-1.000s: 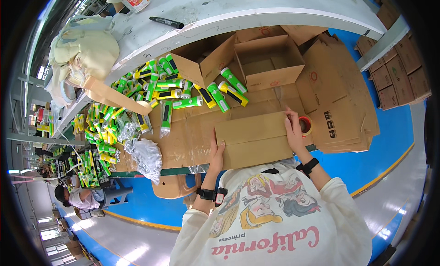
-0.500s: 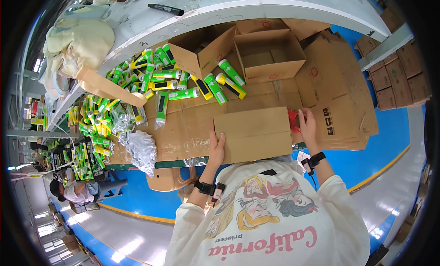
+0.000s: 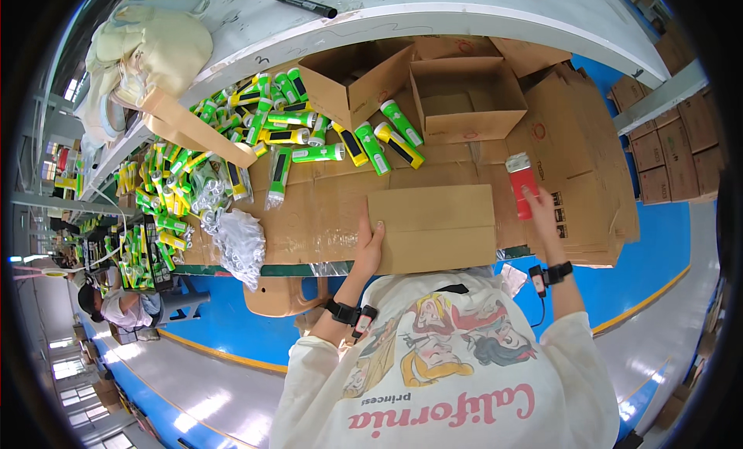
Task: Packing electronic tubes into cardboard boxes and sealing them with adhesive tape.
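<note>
A closed cardboard box point(image 3: 431, 230) lies at the table's near edge, a seam running across its top. My left hand point(image 3: 369, 242) grips its left side, thumb at the top edge and fingers along the wall. Away from the box's right side, my right hand point(image 3: 542, 209) is closed around what looks like a red tape dispenser point(image 3: 522, 187) with a pale, shiny far end. The fingers under the dispenser are partly hidden.
Green and yellow flashlights point(image 3: 302, 136) are heaped at the left, beside crumpled clear plastic bags point(image 3: 238, 244). Open boxes point(image 3: 468, 124) stand at the back, under a white shelf point(image 3: 464, 33). Flattened cardboard point(image 3: 576, 132) is stacked at right. A stool point(image 3: 282, 296) stands below the table edge.
My right hand has drawn the red dispenser off the box's right end, moving it right and away from me. My left hand still holds the box. The view has shifted slightly.
</note>
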`<state>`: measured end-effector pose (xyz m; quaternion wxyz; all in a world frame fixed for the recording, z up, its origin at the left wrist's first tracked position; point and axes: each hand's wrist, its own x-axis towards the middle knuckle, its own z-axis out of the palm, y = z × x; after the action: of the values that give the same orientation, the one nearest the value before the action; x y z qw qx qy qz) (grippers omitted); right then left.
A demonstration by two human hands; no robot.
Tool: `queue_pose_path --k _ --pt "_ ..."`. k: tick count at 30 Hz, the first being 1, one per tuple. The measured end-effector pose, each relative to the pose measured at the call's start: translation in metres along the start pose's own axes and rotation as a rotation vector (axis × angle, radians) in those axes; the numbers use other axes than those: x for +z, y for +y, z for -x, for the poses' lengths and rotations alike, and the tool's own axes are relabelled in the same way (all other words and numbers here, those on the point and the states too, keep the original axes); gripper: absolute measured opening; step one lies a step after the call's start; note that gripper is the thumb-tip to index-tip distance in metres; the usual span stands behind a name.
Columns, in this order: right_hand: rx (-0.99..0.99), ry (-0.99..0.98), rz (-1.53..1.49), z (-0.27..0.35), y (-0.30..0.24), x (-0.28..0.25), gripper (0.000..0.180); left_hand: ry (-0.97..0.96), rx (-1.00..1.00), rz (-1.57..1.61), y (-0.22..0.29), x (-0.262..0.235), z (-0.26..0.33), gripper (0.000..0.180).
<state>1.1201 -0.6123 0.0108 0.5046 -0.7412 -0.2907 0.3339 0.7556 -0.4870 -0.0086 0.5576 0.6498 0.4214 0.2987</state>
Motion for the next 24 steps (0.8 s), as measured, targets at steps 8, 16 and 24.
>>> queue_pose_path --k 8,16,24 --pt "-0.114 -0.621 0.055 0.044 -0.114 0.051 0.028 -0.031 0.043 -0.025 -0.009 -0.001 -0.003 0.062" --pt "-0.028 -0.870 0.222 0.032 -0.109 0.081 0.031 0.184 0.231 -0.470 0.046 -0.009 0.000 0.045" --pt "-0.034 -0.875 0.230 0.033 -0.114 0.084 0.031 -0.329 -0.106 0.153 0.073 0.008 -0.003 0.020"
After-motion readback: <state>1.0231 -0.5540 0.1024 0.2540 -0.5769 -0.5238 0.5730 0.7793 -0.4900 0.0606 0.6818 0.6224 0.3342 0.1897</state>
